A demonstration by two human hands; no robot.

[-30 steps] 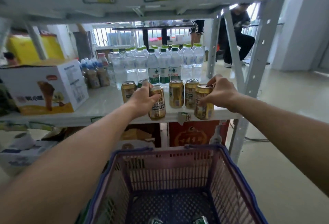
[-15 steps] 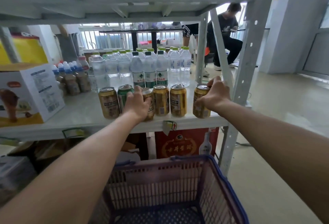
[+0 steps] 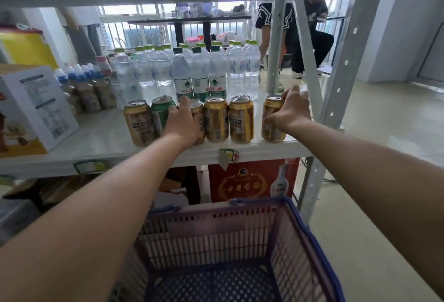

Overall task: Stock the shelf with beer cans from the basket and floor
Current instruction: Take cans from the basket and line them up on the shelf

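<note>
Several beer cans stand in a row near the front edge of the white shelf (image 3: 101, 140). My left hand (image 3: 182, 121) grips a gold can (image 3: 198, 119) in the middle of the row, between a green can (image 3: 161, 114) and another gold can (image 3: 216, 119). My right hand (image 3: 292, 112) grips a gold can (image 3: 270, 119) standing apart at the right end of the row. Both cans rest on the shelf. The purple basket (image 3: 240, 220) with a blue rim sits below, between my arms; the part of its floor that shows holds nothing.
Water bottles (image 3: 199, 75) stand behind the cans, small brown bottles (image 3: 89, 85) to their left, a white carton (image 3: 36, 107) at far left. The grey shelf upright (image 3: 343, 66) rises right of my right hand. A red box (image 3: 249, 181) sits below. Two people are behind.
Both cans, held above the shelf's front edge a second ago, now stand on the shelf in the row. The view has moved closer to the shelf.
</note>
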